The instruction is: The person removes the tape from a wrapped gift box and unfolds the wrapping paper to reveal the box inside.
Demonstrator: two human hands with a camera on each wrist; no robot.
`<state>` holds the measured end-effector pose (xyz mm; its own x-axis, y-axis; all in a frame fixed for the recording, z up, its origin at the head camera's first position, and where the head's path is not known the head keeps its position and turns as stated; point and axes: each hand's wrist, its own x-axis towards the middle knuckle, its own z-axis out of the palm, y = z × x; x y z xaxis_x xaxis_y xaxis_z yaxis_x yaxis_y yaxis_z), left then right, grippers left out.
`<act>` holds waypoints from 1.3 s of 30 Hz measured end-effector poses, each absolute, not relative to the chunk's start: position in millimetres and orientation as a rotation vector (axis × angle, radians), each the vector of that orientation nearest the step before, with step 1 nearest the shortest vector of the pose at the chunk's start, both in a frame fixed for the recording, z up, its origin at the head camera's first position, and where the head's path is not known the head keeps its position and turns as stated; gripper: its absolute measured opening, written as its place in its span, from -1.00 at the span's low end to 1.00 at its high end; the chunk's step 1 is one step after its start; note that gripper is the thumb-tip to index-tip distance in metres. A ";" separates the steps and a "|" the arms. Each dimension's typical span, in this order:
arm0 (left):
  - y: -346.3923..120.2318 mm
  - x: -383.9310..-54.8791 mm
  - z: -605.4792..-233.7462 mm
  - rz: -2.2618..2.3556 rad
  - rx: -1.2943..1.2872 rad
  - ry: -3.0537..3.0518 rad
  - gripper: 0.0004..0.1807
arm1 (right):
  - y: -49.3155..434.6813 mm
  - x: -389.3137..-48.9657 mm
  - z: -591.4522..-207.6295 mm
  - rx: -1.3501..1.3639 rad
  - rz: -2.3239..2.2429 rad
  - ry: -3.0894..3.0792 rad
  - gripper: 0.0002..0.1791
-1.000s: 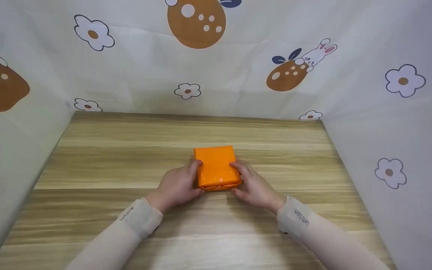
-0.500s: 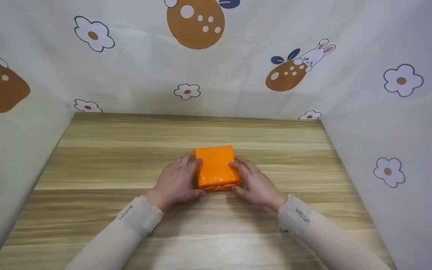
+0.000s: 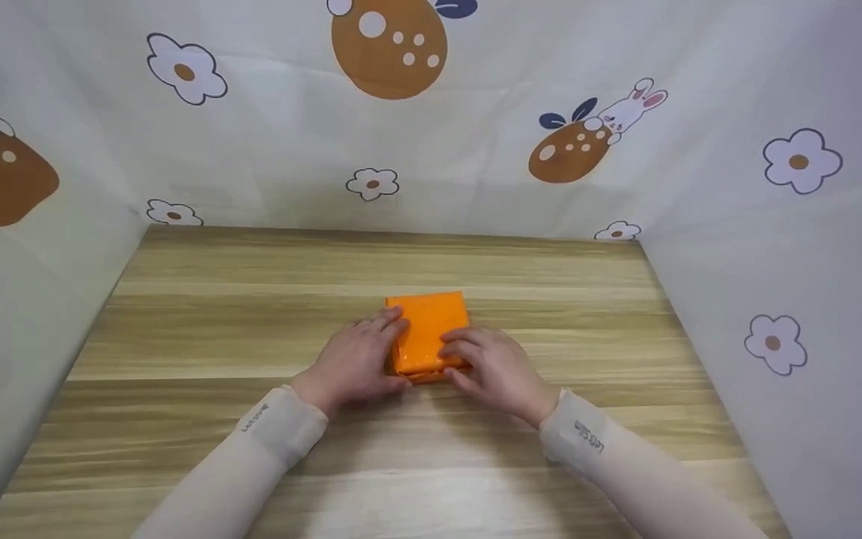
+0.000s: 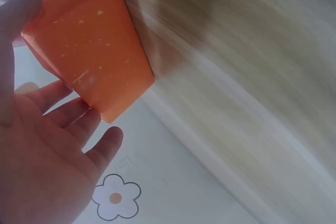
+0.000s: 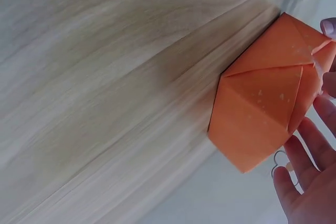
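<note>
From here I see the left grip (image 3: 356, 363) and right grip (image 3: 502, 372) unclamped, relaxed fingers touching the orange package (image 3: 426, 318) just below frame centre on the wooden surface (image 3: 236, 322).

At eight o'clock we are seeing the left hand (image 4: 47, 163), its thumb (image 4: 25, 8) resting on the orange packet (image 4: 94, 51) at ten, fingertips (image 4: 93, 116) touching its edge. A printed flower (image 4: 115, 198) is showing at seven; wood-grained tabletop (image 4: 236, 72) is stretching toward three.
</note>
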<state>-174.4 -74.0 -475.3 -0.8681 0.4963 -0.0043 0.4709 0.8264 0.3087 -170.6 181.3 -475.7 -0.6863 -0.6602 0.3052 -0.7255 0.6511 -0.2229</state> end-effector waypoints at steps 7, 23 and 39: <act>-75.1 -177.1 -475.7 0.435 0.802 2.933 0.03 | 176.3 -172.6 -477.9 1.104 0.524 -2.634 -0.84; -70.2 -179.6 -465.8 0.354 0.811 2.937 0.00 | 170.3 -173.3 -479.4 1.034 0.627 -2.687 -0.87; -71.1 -181.0 -466.8 0.403 0.820 2.933 0.00 | 164.5 -172.5 -475.6 0.968 0.632 -2.745 -0.93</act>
<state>-181.0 -71.1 -466.8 -0.8553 0.5180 0.0033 0.4998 0.8235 0.2686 -172.5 164.5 -475.6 -0.7770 -0.5605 0.2865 -0.6293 0.7009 -0.3357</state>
